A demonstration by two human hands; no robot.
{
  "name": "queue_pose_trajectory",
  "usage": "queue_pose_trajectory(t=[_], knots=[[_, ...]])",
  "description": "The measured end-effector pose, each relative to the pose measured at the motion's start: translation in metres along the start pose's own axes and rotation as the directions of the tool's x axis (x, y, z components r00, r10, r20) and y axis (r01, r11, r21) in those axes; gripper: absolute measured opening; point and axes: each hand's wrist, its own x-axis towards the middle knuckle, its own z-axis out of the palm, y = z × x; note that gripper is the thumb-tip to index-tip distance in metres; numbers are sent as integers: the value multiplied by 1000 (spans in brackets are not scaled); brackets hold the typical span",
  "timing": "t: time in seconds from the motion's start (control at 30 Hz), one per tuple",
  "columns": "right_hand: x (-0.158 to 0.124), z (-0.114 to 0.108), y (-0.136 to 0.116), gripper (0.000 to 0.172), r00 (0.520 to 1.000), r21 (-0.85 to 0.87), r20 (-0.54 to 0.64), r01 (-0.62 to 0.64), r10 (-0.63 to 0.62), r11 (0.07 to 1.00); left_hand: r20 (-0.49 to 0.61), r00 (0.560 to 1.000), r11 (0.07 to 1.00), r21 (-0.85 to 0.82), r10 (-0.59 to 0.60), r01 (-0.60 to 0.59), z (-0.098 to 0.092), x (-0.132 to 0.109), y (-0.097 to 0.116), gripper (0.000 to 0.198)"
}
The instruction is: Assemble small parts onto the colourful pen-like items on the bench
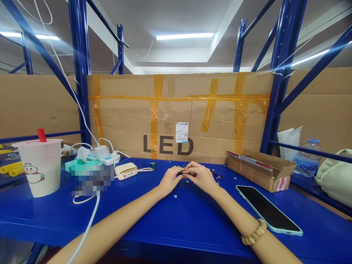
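My left hand (171, 180) and my right hand (200, 176) meet over the middle of the blue tabletop (176, 220). Both are closed, fingertips pinching small dark pieces with a hint of green. Fingers cover most of these, so their kind is unclear. Just beyond my right hand lie several small purple and dark pieces (217, 175), partly hidden behind it. A small green piece (153, 167) stands to the left of my left hand, by the loop of a cream power bank (125, 171). A beaded bracelet (254, 232) circles my right wrist.
At left stand a paper cup (42, 168) with a red straw and a power strip (106, 158) with white cables. A phone (268, 209) and an open cardboard box (258, 170) lie at right. Cardboard (123, 121) and blue posts (79, 73) close off the back.
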Motion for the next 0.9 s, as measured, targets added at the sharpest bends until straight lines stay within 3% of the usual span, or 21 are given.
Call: queue_pose_trajectory(t=[0.13, 0.33, 0.43, 0.6, 0.8, 0.9], knots=[[0, -2, -7, 20, 999, -33, 37, 4, -3, 999, -10, 1000, 1000, 13, 21, -21, 0, 0, -2, 29], [1, -5, -6, 24, 986, -17, -34, -162, 162, 987, -99, 995, 1000, -26, -7, 4, 0, 1, 0, 24], [0, -4, 2, 29, 972, -94, 50, -226, 231, 970, -126, 991, 999, -29, -44, 41, 1, 2, -2, 21], [-7, 8, 14, 39, 947, -220, 224, -179, 228, 959, -180, 981, 997, -34, -67, 62, 2, 1, -6, 24], [-10, 20, 13, 36, 923, -207, 294, -190, 246, 960, -167, 984, 999, 4, -53, 54, 1, 1, -3, 26], [-9, 20, 14, 29, 930, -223, 259, -203, 259, 953, -142, 989, 999, 8, -46, 47, 1, 0, -1, 25]])
